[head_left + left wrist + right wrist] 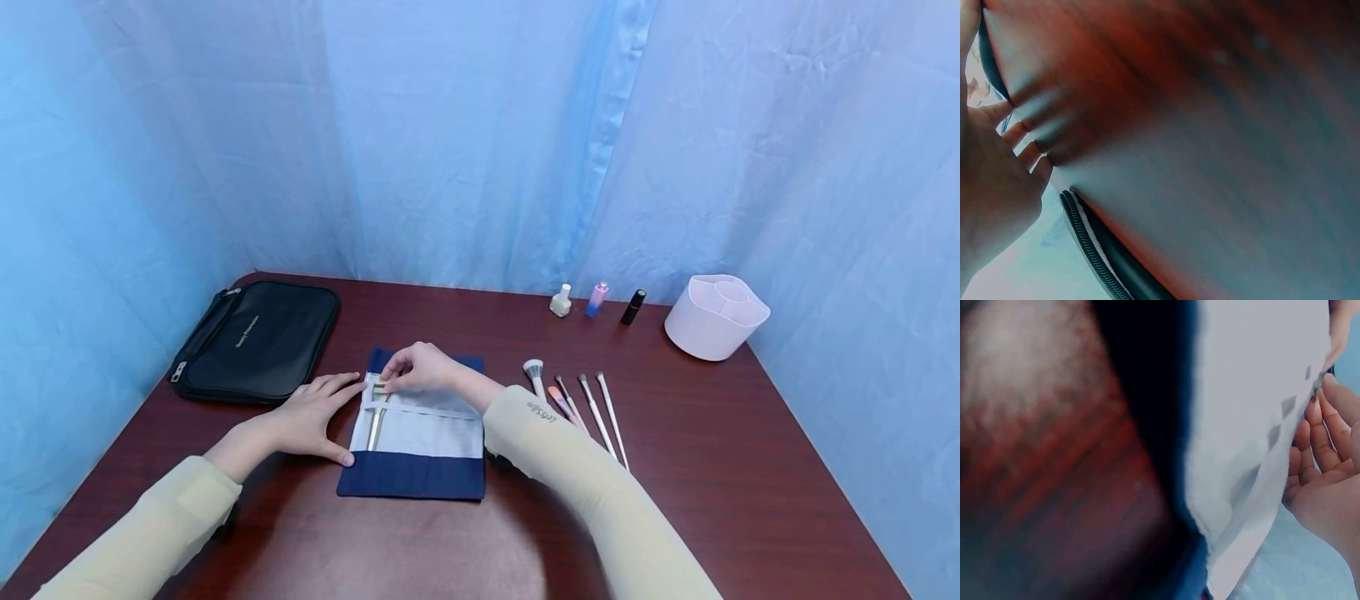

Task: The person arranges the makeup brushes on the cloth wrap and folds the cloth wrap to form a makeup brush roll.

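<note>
From the head camera, you are working over a navy and pale grey fabric brush roll [416, 437] lying flat on the dark red wooden table [675, 500]. Your left hand [311, 417] is resting flat with straight fingers, touching the roll's left edge. Your right hand [420, 368] is pinching the top of a slim silver-handled makeup brush [375, 417] that is sitting in the roll's leftmost slot. A black zipped pouch [255, 340] is lying to the left; loose brushes [592, 408] and a pale pink divided holder [715, 315] are lying to the right. At the left wrist, your fingers [1022, 134] are lying extended on the table beside the pouch's zipper. At the right wrist, blurred curled fingers [1319, 444] are meeting the grey fabric.
</note>
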The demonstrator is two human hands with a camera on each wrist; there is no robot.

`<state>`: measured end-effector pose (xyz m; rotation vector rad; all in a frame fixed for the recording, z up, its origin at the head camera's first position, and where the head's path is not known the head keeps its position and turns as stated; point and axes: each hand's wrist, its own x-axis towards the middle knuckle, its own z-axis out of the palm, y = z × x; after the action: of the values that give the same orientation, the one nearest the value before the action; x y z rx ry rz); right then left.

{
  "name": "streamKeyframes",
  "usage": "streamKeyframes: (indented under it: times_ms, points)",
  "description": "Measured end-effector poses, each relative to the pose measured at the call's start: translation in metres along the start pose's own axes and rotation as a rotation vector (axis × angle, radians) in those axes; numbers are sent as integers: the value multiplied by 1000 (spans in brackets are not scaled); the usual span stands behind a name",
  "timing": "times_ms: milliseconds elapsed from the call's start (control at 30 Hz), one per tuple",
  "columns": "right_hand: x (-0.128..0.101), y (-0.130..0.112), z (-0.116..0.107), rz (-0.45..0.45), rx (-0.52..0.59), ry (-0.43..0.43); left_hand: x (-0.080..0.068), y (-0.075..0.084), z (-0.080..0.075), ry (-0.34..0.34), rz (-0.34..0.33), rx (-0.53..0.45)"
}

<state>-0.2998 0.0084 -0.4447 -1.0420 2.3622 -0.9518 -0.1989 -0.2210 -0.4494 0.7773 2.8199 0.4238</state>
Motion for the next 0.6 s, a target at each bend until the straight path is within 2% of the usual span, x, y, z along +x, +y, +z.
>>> streamKeyframes:
  times_ms: [100, 267, 600]
  points:
    - [-5, -1, -7, -14, 6, 15, 0, 0, 0, 3, 0, 6]
    - [-20, -3, -31, -38, -45, 44, 2, 0, 2, 17, 3, 11]
    - [-76, 1, -75, -29, -126, 136, -2, 2, 4, 47, 10, 13]
